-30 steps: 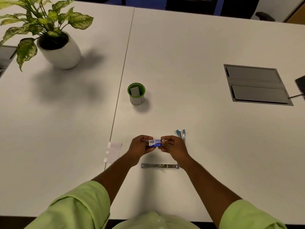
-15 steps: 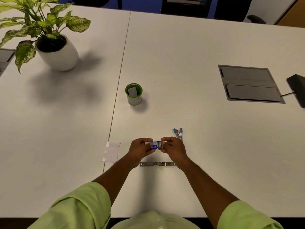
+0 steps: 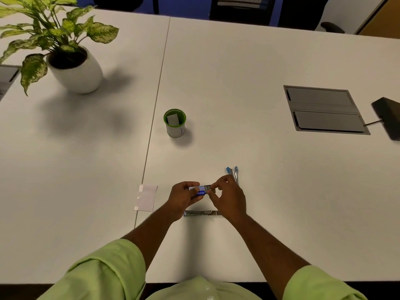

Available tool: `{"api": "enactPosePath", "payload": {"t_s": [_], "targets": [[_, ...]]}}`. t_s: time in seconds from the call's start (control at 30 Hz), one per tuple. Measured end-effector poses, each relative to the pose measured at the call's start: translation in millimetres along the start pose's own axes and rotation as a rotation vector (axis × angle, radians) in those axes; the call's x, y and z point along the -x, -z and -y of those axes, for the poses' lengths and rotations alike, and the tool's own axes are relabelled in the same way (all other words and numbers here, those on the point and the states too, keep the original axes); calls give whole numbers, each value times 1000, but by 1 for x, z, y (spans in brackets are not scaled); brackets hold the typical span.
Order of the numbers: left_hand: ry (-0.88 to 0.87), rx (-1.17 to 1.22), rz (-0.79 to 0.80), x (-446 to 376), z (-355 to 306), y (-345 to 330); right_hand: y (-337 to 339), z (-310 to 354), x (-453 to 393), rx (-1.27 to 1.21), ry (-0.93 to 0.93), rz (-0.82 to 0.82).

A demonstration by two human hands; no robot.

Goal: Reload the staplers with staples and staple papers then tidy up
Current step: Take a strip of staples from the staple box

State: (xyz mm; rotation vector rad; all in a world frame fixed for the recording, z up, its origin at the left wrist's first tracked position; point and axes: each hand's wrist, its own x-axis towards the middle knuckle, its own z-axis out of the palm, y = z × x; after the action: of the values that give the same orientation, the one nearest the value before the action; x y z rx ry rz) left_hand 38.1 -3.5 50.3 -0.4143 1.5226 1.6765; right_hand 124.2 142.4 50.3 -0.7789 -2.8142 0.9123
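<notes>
The person in the green sleeves stands at the near edge of the white surface (image 3: 238,83), both hands raised just above it. The left hand (image 3: 184,197) grips a small blue and white staple box (image 3: 200,190), fingers curled round its left end. The right hand (image 3: 227,197) pinches at the box's right end, where a grey inner tray or a strip of staples (image 3: 207,187) shows; it is too small to tell which.

Taking the box as the landmark: 1 stapler (image 3: 202,213), metal and lying flat, apparently opened out, sits just nearer the person than the box, below the hands. A second stapler (image 3: 233,173), blue with metal parts, lies just beyond and to the right of the box, partly hidden by the right hand. A small slip of paper (image 3: 146,198) lies to the left of the box, beside the seam in the surface. A green-rimmed cup (image 3: 175,122) stands well beyond the box, with a card inside.

My guess is the staples are being drawn out for loading, so the task looks early. The risk lies in that pinch: staple strips are brittle, and a hard tug or a twist could snap the strip or spill loose pieces over the surface. If the tray slides out all at once, the whole contents could drop onto the open stapler below. Loose staples on white would be hard to gather later.
</notes>
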Motion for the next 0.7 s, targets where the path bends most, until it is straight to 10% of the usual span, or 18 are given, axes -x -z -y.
{"api": "enactPosePath", "payload": {"t_s": [0.7], "targets": [[32,41,-6,-2,3,10,6,-11,-1,-284,-299,-52]]}}
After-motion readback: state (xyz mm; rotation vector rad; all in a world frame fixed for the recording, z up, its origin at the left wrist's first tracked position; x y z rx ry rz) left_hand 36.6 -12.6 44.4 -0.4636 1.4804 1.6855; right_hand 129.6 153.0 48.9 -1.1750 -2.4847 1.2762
